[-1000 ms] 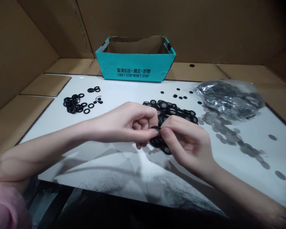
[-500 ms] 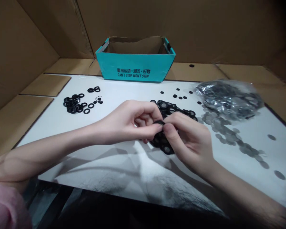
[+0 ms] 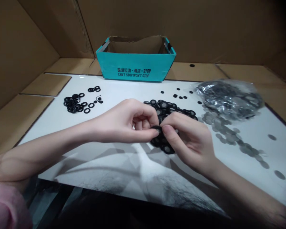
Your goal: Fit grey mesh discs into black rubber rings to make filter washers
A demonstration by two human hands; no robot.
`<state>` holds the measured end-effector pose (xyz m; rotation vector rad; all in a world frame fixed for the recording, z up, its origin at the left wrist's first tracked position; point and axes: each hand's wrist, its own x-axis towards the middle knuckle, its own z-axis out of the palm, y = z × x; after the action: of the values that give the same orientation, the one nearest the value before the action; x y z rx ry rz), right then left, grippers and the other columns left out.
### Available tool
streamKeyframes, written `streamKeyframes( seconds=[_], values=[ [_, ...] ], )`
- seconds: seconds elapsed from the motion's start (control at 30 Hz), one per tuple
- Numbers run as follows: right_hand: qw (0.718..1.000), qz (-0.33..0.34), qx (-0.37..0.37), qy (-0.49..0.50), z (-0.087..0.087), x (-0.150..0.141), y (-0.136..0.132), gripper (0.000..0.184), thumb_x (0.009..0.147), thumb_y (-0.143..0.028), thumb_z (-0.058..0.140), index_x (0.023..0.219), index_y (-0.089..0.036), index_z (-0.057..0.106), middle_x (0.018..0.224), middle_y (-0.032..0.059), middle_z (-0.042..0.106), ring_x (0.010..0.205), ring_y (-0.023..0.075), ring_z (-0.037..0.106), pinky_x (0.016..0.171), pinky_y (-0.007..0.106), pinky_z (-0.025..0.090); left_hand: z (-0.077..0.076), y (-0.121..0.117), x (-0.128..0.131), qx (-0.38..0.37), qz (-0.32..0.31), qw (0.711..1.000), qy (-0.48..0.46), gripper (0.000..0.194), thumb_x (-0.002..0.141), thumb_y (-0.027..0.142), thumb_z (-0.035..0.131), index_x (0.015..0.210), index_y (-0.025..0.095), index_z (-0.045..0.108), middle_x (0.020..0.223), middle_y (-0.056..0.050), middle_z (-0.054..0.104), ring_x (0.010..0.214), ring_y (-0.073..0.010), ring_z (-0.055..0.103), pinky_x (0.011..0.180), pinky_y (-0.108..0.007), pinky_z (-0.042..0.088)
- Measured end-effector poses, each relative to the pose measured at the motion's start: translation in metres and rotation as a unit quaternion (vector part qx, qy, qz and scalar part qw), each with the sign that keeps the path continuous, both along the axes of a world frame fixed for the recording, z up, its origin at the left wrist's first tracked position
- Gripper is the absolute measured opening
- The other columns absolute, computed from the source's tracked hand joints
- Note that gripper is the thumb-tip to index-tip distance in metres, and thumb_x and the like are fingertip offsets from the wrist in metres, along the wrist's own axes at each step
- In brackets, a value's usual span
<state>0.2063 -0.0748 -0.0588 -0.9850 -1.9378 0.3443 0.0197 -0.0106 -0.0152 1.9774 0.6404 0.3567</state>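
Observation:
Over the middle of the white tabletop, my left hand (image 3: 133, 122) pinches a small black ring (image 3: 156, 128) between thumb and index finger. My right hand (image 3: 189, 136) has its thumb and index finger closed at the right edge of the same ring; the fingertips partly hide it. Below and behind the hands lies a pile of black rings with grey centres (image 3: 167, 149). Further left is a heap of open black rings (image 3: 72, 104), with several loose ones near it.
A turquoise box (image 3: 135, 65) stands at the back. To the right lies a clear plastic bag (image 3: 228, 98) of dark discs, with grey mesh-like discs (image 3: 231, 136) spread in front of it. Small black discs (image 3: 180, 97) dot the table. Cardboard walls (image 3: 205, 31) surround the work area.
Both hands have shifted slightly left, with the ring lowered a little and tilted flatter between the fingertips. The piles, bag and box stay where they were.

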Motion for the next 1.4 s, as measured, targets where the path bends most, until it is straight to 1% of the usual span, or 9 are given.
streamKeyframes(
  seconds=[0.23, 0.33, 0.47, 0.6, 0.73, 0.93, 1.13, 1.23, 1.4],
  values=[
    [1.000, -0.001, 0.002, 0.026, -0.001, -0.004, -0.003, 0.017, 0.090, -0.010, 0.050, 0.076, -0.020, 0.054, 0.064, -0.0004, 0.053, 0.059, 0.0105, 0.048, 0.054, 0.025, 0.039, 0.006, -0.002, 0.000, 0.057, -0.014, 0.998, -0.009, 0.014, 0.084, 0.018, 0.060, 0.073, 0.011, 0.062, 0.061, 0.001, 0.058, 0.054, -0.0061, 0.053, 0.048, -0.015, 0.044],
    [0.987, -0.018, -0.111, 0.112, -0.005, -0.004, -0.003, 0.022, 0.094, -0.022, 0.050, 0.072, -0.021, 0.053, 0.063, -0.0015, 0.051, 0.057, 0.0100, 0.048, 0.051, 0.024, 0.037, 0.004, -0.001, 0.000, 0.098, -0.003, 0.994, -0.044, 0.013, 0.083, 0.023, 0.067, 0.083, 0.010, 0.064, 0.064, 0.000, 0.062, 0.056, -0.0072, 0.057, 0.053, -0.016, 0.049],
    [0.936, 0.022, -0.266, 0.229, -0.016, -0.002, -0.004, 0.033, 0.094, -0.044, 0.051, 0.070, -0.022, 0.055, 0.065, -0.0007, 0.051, 0.061, 0.0118, 0.049, 0.055, 0.025, 0.039, -0.004, -0.001, -0.001, 0.203, -0.008, 0.976, -0.080, 0.029, 0.076, 0.026, 0.078, 0.096, 0.010, 0.065, 0.072, -0.001, 0.067, 0.062, -0.0087, 0.062, 0.063, -0.018, 0.052],
    [0.904, 0.062, -0.331, 0.264, -0.020, -0.002, -0.005, 0.033, 0.093, -0.046, 0.053, 0.070, -0.022, 0.057, 0.069, 0.0004, 0.053, 0.069, 0.0133, 0.050, 0.063, 0.026, 0.041, -0.009, -0.003, -0.002, 0.313, -0.012, 0.945, -0.091, 0.024, 0.080, 0.031, 0.076, 0.088, 0.011, 0.066, 0.071, 0.000, 0.068, 0.062, -0.0072, 0.062, 0.062, -0.015, 0.048],
    [0.895, 0.073, -0.345, 0.274, -0.019, -0.004, -0.006, 0.032, 0.092, -0.046, 0.055, 0.070, -0.022, 0.059, 0.069, 0.0000, 0.055, 0.069, 0.0127, 0.051, 0.063, 0.025, 0.042, -0.010, -0.007, -0.002, 0.335, -0.002, 0.938, -0.092, 0.022, 0.079, 0.029, 0.076, 0.085, 0.011, 0.065, 0.069, 0.002, 0.068, 0.061, -0.0056, 0.062, 0.060, -0.013, 0.046],
    [0.921, 0.050, -0.307, 0.234, -0.017, -0.005, -0.004, 0.035, 0.089, -0.048, 0.058, 0.068, -0.020, 0.058, 0.065, 0.0002, 0.055, 0.062, 0.0122, 0.051, 0.054, 0.024, 0.041, -0.007, -0.007, -0.001, 0.273, -0.003, 0.959, -0.076, 0.020, 0.076, 0.024, 0.079, 0.082, 0.013, 0.063, 0.068, 0.003, 0.068, 0.058, -0.0051, 0.061, 0.059, -0.012, 0.048],
    [0.979, -0.047, -0.139, 0.141, -0.012, -0.006, -0.006, 0.023, 0.093, -0.028, 0.054, 0.072, -0.020, 0.057, 0.067, 0.0001, 0.056, 0.062, 0.0116, 0.053, 0.056, 0.025, 0.042, -0.005, -0.005, 0.000, 0.138, 0.032, 0.989, -0.029, 0.010, 0.083, 0.021, 0.067, 0.080, 0.012, 0.062, 0.066, 0.002, 0.066, 0.057, -0.0061, 0.060, 0.054, -0.013, 0.046],
    [0.993, -0.026, -0.084, 0.072, -0.009, -0.004, -0.007, 0.018, 0.093, -0.019, 0.051, 0.077, -0.020, 0.058, 0.068, 0.0008, 0.058, 0.062, 0.0115, 0.053, 0.057, 0.025, 0.042, -0.004, -0.006, 0.001, 0.102, 0.024, 0.994, -0.014, 0.003, 0.082, 0.014, 0.061, 0.080, 0.012, 0.061, 0.062, 0.003, 0.062, 0.057, -0.0057, 0.057, 0.055, -0.013, 0.045],
    [0.999, 0.002, -0.023, 0.022, -0.007, -0.004, -0.006, 0.017, 0.090, -0.010, 0.050, 0.077, -0.020, 0.057, 0.066, -0.0001, 0.054, 0.060, 0.0104, 0.050, 0.054, 0.024, 0.040, -0.007, -0.006, 0.001, 0.082, 0.012, 0.997, -0.011, 0.006, 0.082, 0.017, 0.059, 0.078, 0.012, 0.062, 0.062, 0.004, 0.060, 0.058, -0.0058, 0.054, 0.055, -0.014, 0.044]
  ],
)
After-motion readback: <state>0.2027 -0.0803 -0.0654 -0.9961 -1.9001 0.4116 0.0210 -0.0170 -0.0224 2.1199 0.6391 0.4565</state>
